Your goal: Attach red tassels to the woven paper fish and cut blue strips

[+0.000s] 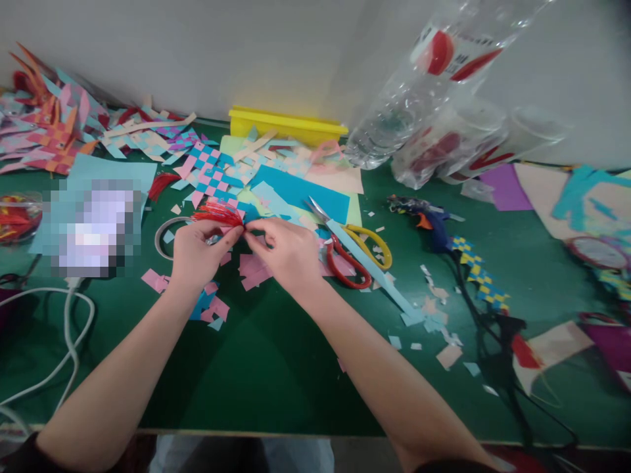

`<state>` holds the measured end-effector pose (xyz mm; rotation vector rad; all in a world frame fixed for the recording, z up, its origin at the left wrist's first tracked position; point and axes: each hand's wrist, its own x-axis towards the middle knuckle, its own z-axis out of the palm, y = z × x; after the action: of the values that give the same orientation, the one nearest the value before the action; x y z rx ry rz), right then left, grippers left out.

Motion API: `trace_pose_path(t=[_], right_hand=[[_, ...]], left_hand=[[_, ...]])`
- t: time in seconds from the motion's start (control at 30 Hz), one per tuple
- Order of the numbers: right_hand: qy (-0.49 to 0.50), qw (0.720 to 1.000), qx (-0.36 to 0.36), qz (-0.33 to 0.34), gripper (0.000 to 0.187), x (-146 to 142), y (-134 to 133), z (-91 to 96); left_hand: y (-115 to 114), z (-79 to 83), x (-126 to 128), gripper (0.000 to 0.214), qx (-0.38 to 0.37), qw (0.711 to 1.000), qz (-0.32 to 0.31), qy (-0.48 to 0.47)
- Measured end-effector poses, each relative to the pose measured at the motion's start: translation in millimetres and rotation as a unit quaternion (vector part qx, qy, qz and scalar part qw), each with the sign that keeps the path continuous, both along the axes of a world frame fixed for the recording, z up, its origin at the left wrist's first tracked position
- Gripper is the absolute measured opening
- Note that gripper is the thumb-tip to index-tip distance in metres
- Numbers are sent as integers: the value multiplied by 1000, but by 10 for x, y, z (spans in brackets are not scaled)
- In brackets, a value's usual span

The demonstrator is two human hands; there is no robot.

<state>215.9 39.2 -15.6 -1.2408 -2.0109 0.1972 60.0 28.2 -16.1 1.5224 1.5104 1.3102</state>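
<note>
My left hand point(197, 253) and my right hand point(286, 253) meet over the green table point(276, 368), both pinched on a small red fringed tuft point(217, 213) whose strands fan out to the upper left. Pink paper scraps point(254, 269) lie under and between my hands. A pink and blue woven paper piece point(211, 174) lies just behind the tuft. Red-handled scissors point(348, 259) rest right of my right hand, beside yellow-handled scissors point(369, 240).
A tape roll point(165, 236) lies by my left hand. A yellow tray point(286, 125) stands at the wall. Clear plastic bags point(444, 112) pile at back right. A glue gun point(428, 220) with black cord, woven pieces at far left point(54, 131), white cables point(69, 328).
</note>
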Motion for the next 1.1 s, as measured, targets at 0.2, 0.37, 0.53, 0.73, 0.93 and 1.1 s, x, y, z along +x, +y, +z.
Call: trace_pose_path(t=[0.2, 0.37, 0.53, 0.73, 0.93, 1.1], right_hand=[[18, 999, 37, -10, 17, -25, -19, -82], [28, 999, 32, -30, 22, -28, -31, -96], [24, 995, 97, 2, 20, -23, -25, -101], [1, 992, 126, 10, 23, -17, -11, -149], [-41, 990, 132, 10, 28, -23, -25, -150], [-85, 981, 176, 9, 27, -24, -35, -145]], left_hand=[[1, -8, -2, 10, 12, 1000, -7, 9], [2, -19, -1, 9, 13, 1000, -7, -1], [2, -39, -2, 7, 10, 1000, -8, -8], [-9, -29, -1, 8, 13, 1000, -2, -2], [-32, -2, 10, 9, 10, 1000, 7, 28], [-50, 11, 32, 15, 24, 997, 15, 72]])
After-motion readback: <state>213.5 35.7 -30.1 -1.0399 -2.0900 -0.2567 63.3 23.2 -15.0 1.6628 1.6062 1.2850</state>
